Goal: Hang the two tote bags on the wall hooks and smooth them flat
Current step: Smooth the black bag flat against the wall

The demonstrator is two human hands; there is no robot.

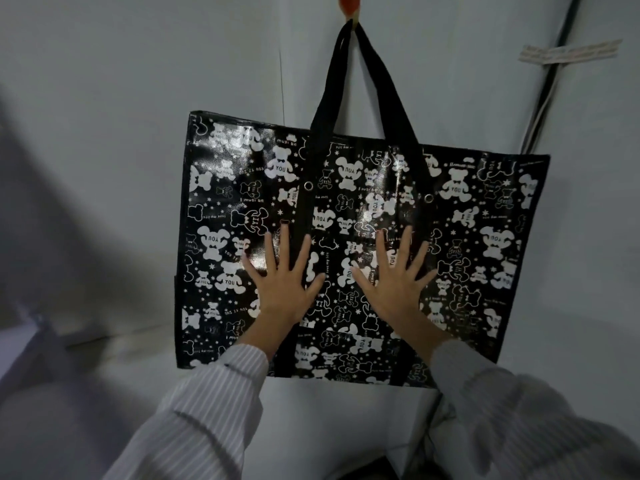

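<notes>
A glossy black tote bag printed with white bears hangs by its black straps from an orange wall hook at the top of the view. My left hand lies flat on the bag's lower middle, fingers spread. My right hand lies flat beside it, a little to the right, fingers also spread. Both palms press the bag against the pale wall. Only one bag is in view.
A dark cable runs down the wall at the right, held by a strip of tape. A vertical wall seam runs behind the bag. A dim floor and a grey object lie at the lower left.
</notes>
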